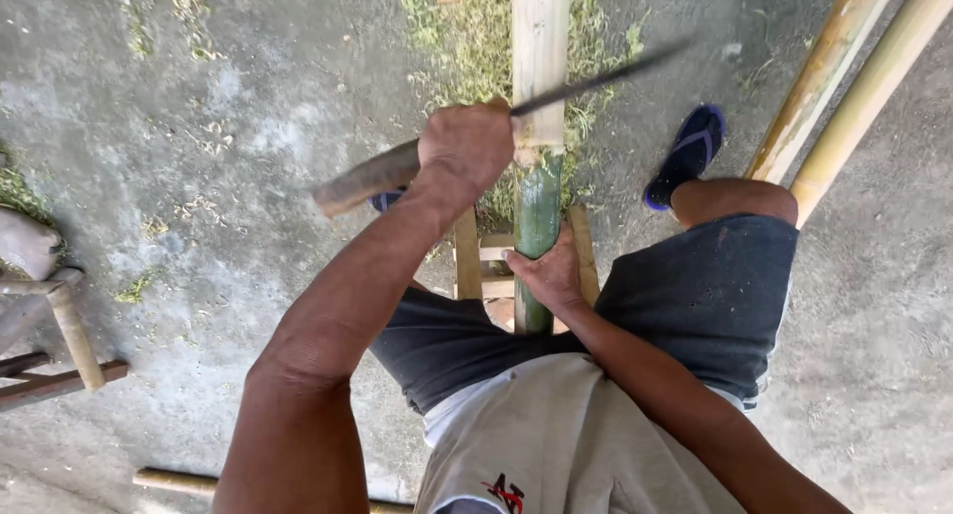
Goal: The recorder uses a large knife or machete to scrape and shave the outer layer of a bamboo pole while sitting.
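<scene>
Left hand (467, 145) is closing in a full fist around the wooden handle (365, 180) of a long knife; I'm seeing the handle sticking out to the left & the dark blade (596, 79) running up to the right, crossing the bamboo pole (539, 127). Far left, a small wooden frame (60, 350) w/ a pale rung is standing on the grey concrete floor (248, 97). Moving right, the pole is lying lengthwise at frame centre, approx. vertical in my view: its upper part is showing pale, stripped wood, its lower part is showing green skin. The blade is meeting the pole right where pale turns green. Green shavings (467, 38) are lying scattered on the floor around the upper pole. Under the pole, a low wooden stand (475, 261) is propping it. Right hand (549, 273) is gripping the green section from the right side, fingers wrapping round it, just above the dark shorts. Further right, a foot in a blue sandal (685, 157) is resting on the floor, & two more bamboo poles (854, 77) are lying diagonally at top right.
</scene>
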